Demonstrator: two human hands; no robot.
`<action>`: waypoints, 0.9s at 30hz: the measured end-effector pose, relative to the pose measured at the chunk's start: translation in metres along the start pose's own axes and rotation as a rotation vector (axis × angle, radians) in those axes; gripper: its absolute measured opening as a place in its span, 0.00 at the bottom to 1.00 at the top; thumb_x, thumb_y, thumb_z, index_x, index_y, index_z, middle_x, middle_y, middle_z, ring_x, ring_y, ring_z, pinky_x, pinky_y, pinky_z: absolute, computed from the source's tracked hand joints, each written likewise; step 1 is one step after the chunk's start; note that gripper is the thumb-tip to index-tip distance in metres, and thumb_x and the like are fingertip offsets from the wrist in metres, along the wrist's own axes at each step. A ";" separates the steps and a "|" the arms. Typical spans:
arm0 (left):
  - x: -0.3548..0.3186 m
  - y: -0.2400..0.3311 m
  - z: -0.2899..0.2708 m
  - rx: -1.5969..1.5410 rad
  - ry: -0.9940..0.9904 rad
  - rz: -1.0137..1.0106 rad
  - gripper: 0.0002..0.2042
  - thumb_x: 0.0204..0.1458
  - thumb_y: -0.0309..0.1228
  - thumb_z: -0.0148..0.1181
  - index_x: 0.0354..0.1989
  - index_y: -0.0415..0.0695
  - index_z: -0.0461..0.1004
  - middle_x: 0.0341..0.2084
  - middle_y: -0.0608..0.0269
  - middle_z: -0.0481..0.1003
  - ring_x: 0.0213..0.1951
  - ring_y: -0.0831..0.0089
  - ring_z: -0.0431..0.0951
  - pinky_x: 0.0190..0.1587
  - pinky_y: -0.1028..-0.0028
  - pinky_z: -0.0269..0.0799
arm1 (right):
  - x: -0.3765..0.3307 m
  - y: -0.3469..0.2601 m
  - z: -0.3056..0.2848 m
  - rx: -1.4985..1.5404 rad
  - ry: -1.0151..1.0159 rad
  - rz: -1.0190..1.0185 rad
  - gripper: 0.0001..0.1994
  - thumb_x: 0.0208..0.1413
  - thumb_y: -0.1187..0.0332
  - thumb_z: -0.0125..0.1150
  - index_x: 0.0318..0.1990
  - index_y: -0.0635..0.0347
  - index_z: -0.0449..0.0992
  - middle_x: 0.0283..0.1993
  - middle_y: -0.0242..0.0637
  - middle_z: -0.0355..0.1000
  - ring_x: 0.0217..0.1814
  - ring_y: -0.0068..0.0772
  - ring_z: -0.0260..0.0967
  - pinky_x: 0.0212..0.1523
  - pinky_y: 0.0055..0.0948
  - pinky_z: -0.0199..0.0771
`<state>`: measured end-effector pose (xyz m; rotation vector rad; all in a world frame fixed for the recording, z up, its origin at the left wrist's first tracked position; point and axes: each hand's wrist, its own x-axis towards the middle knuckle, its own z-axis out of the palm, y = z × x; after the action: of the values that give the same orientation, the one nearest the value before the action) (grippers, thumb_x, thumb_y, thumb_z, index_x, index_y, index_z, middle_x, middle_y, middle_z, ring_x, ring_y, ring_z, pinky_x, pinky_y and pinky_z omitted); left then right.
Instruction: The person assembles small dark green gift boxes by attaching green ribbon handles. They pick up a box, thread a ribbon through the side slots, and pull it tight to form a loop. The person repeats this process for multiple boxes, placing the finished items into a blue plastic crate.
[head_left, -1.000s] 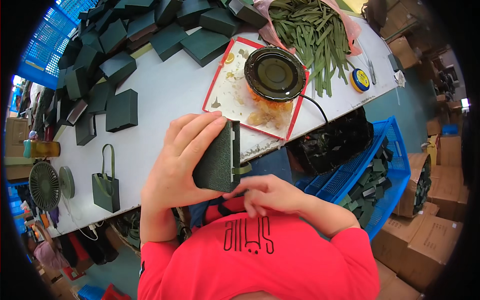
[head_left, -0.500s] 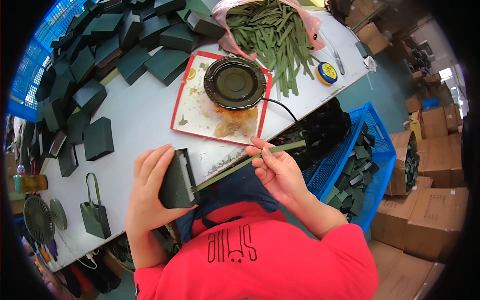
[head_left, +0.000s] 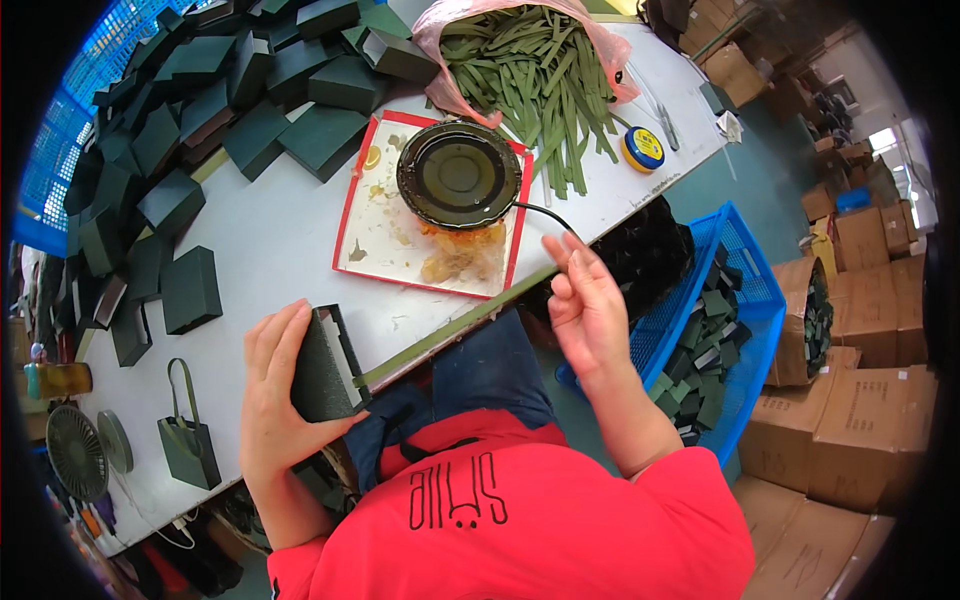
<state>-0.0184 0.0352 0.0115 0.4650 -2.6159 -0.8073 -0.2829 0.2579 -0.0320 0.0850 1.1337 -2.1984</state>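
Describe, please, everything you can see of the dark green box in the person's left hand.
The dark green box is small, rectangular, apparently textured card, with a black inner rim at its open top. It stands on edge at the white table's near edge, gripped by the left hand. A long green strip runs from it to the right hand.

- You're in a packing workshop: a long white worktable [head_left: 270,250] heaped with dark green boxes [head_left: 200,100].
- Stacked brown cardboard cartons [head_left: 850,400] and blue plastic crates [head_left: 740,300] surround you.
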 end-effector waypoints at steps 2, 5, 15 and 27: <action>0.000 0.000 -0.001 0.030 0.001 -0.039 0.53 0.23 0.31 0.81 0.68 0.39 0.64 0.64 0.50 0.67 0.65 0.47 0.65 0.66 0.56 0.62 | 0.005 -0.007 -0.006 -0.254 0.028 -0.242 0.20 0.69 0.69 0.58 0.65 0.62 0.67 0.57 0.41 0.75 0.31 0.15 0.70 0.28 0.15 0.72; 0.000 -0.003 -0.002 0.140 -0.001 -0.123 0.51 0.25 0.28 0.79 0.68 0.40 0.64 0.65 0.53 0.67 0.65 0.48 0.63 0.67 0.55 0.62 | 0.002 -0.015 -0.026 -0.564 0.012 -0.415 0.13 0.63 0.72 0.66 0.53 0.63 0.78 0.50 0.36 0.77 0.31 0.15 0.71 0.28 0.15 0.71; 0.008 0.000 -0.005 0.359 -0.023 -0.140 0.44 0.32 0.26 0.75 0.67 0.42 0.67 0.67 0.51 0.64 0.69 0.47 0.60 0.69 0.55 0.59 | -0.026 0.002 -0.006 -1.129 -0.203 -0.937 0.16 0.44 0.73 0.82 0.31 0.56 0.75 0.36 0.33 0.74 0.24 0.18 0.65 0.23 0.21 0.65; 0.053 0.060 0.100 -0.429 0.116 0.389 0.10 0.47 0.21 0.71 0.38 0.39 0.79 0.36 0.58 0.78 0.35 0.62 0.75 0.39 0.67 0.73 | -0.040 0.014 0.007 -1.277 -0.418 -1.005 0.18 0.44 0.70 0.80 0.31 0.56 0.70 0.35 0.35 0.73 0.26 0.30 0.71 0.22 0.28 0.71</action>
<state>-0.1198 0.1071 -0.0172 -0.1114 -2.2306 -1.1201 -0.2420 0.2673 -0.0238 -1.6691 2.3423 -1.5251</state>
